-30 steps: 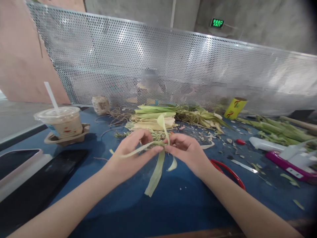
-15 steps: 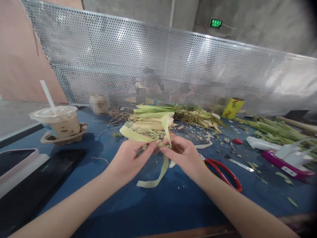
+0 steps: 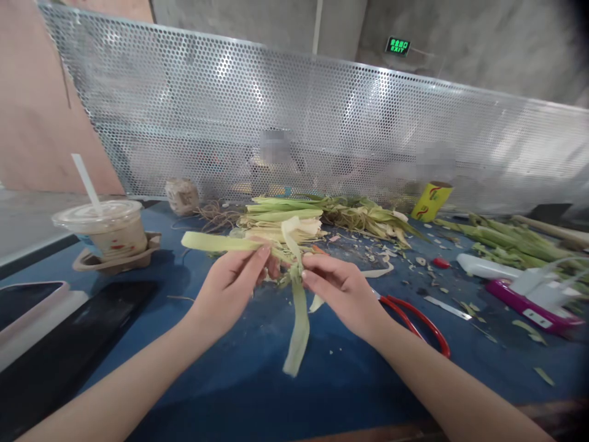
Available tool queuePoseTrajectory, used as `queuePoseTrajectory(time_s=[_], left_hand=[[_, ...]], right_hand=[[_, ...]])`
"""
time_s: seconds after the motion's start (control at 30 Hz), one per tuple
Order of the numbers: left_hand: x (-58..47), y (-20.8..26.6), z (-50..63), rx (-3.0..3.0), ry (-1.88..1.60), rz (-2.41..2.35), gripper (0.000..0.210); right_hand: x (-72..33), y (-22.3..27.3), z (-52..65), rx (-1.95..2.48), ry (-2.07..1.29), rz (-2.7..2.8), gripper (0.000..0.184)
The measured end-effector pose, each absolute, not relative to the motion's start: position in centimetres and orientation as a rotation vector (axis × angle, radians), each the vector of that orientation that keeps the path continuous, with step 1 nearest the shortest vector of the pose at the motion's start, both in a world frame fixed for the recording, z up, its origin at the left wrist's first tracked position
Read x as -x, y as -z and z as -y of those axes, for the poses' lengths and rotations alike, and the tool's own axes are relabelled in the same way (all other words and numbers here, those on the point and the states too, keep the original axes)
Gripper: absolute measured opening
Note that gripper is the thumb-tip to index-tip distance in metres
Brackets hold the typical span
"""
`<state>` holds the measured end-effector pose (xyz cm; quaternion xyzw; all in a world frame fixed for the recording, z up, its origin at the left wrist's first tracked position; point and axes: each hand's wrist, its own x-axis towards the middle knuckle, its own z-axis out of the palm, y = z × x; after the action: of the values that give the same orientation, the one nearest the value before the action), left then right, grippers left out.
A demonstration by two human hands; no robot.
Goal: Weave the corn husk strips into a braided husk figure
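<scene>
Between thumb and fingers, my left hand (image 3: 234, 279) pinches a pale green corn husk strip (image 3: 216, 241), whose free end sticks out to the left. My right hand (image 3: 338, 287) is closed on the knotted middle of the husk strips (image 3: 295, 270). From that middle one strip end (image 3: 298, 344) hangs down toward me, and another rises and folds over at the top. Just behind my hands lies a stack of corn husks (image 3: 280, 215). Red-handled scissors (image 3: 414, 313) lie beside my right wrist, partly hidden by it.
A lidded drink cup (image 3: 110, 230) stands in a cardboard holder at left, near a dark phone-like slab (image 3: 87, 331). At right are a yellow can (image 3: 431, 201), a blade (image 3: 447, 307), a purple power strip (image 3: 529, 307) and more husks (image 3: 519, 239). A perforated metal screen (image 3: 294, 110) borders the table's back.
My left hand has moved left, away from my right, drawing its strip out straighter. The lower strip end now hangs almost straight down instead of curling left.
</scene>
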<state>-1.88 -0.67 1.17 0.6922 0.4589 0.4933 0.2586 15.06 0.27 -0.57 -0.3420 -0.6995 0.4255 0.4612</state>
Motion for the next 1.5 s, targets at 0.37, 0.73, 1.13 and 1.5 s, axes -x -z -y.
queuePoseTrajectory(time_s=[0.37,0.73,1.13,1.5], left_hand=[[0.8,0.0,0.3,-1.304,-1.126,-0.928,0.011],[1.7,-0.1,0.3,-1.739,-1.182,-1.415,0.019],[1.7,-0.3,0.1,-1.503,-1.196,-1.228,0.016],[2.2,-0.7,-0.4,-1.434,-1.244,-1.221,0.025]], right_hand=[[-14.6,0.9,0.1,0.803,-1.169,1.564,0.036],[-15.0,0.5,-0.5,0.848,-1.171,1.579,0.035],[-15.7,-0.1,-0.6,0.852,-1.078,1.679,0.022],[-16.6,-0.5,-1.5,0.973,-1.12,1.799,0.015]])
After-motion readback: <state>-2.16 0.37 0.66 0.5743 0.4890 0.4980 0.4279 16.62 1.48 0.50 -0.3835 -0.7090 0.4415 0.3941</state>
